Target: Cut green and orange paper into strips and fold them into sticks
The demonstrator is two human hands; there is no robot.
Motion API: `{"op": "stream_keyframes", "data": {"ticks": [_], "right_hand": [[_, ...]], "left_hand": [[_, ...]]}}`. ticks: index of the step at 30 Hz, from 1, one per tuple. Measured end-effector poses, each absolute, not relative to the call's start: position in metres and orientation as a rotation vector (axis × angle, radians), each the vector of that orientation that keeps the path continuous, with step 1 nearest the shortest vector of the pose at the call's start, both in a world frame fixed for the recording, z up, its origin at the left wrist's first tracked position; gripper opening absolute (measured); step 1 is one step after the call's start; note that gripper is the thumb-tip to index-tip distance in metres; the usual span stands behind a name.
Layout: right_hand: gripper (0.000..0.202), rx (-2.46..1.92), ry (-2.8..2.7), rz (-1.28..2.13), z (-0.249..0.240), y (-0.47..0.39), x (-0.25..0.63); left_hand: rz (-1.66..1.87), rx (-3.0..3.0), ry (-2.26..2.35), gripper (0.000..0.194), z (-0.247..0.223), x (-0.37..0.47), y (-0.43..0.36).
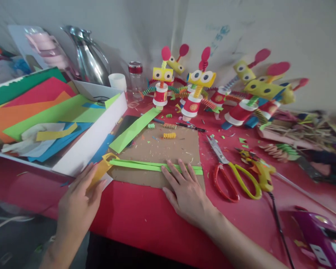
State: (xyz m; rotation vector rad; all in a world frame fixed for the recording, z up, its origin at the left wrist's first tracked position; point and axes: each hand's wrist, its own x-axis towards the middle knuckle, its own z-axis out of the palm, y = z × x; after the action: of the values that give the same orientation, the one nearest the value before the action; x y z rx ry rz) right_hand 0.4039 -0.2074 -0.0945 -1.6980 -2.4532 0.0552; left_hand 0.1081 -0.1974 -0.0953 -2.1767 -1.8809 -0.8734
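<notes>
My left hand (80,200) is at the table's front edge, its thumb and fingers curled around a yellow-orange piece (99,172) that looks like folded paper. A small white paper piece lies under that. Narrow bright-green paper strips (137,164) run across a brown cardboard sheet (182,145), their left end beside the yellow piece. Flat over the right part of these strips rests my right hand (184,192), fingers spread and pressing down. A wider green paper strip (133,130) and a yellow coiled paper spring (169,135) lie farther back on the cardboard.
Scissors (224,160) with red and yellow handles and a yellow glue gun (264,175) lie at right. A white box (89,138) of coloured paper stands left. Paper-cup figures (192,106) line the wall, near a steel jug (91,56). Paper scraps heap at far right.
</notes>
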Motion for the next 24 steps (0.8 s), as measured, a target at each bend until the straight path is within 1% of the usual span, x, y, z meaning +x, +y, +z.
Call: {"op": "stream_keyframes", "data": {"ticks": [2,6,10,14,15,17,19,21,23,24], "right_hand": [[0.056,-1.699,-2.459,0.046,-0.096,-0.207,0.404],[0.056,-1.689,-2.465,0.04,-0.096,-0.207,0.404],[0.056,-1.707,-2.458,0.061,-0.093,-0.208,0.404],[0.055,-1.701,-2.418,0.102,-0.091,-0.208,0.404],[0.055,-1.7,-2.413,0.112,-0.091,-0.208,0.404],[0.056,-1.704,-2.413,0.128,-0.091,-0.209,0.403],[0.059,-1.709,-2.414,0.142,-0.09,-0.209,0.401],[0.062,-1.699,-2.411,0.152,-0.088,-0.209,0.402],[0.06,-1.67,-2.402,0.172,-0.084,-0.205,0.408],[0.054,-1.663,-2.383,0.192,-0.081,-0.203,0.414]], "left_hand": [[-0.837,-2.232,-1.809,0.045,-0.093,0.106,-0.199],[-0.589,-2.386,-1.691,0.044,-0.098,0.099,-0.2],[-0.608,-2.275,-1.701,0.043,-0.098,0.105,-0.193],[-0.695,-2.233,-1.679,0.045,-0.074,0.14,-0.184],[-0.723,-2.28,-1.643,0.04,-0.068,0.154,-0.18],[-0.699,-2.542,-1.492,0.024,-0.06,0.186,-0.167],[-0.517,-2.798,-1.406,0.025,-0.06,0.217,-0.15],[-0.38,-2.93,-1.41,0.023,-0.068,0.24,-0.136],[-0.405,-2.977,-1.389,0.019,-0.079,0.251,-0.127],[-0.456,-2.997,-1.369,0.017,-0.085,0.252,-0.125]]}}
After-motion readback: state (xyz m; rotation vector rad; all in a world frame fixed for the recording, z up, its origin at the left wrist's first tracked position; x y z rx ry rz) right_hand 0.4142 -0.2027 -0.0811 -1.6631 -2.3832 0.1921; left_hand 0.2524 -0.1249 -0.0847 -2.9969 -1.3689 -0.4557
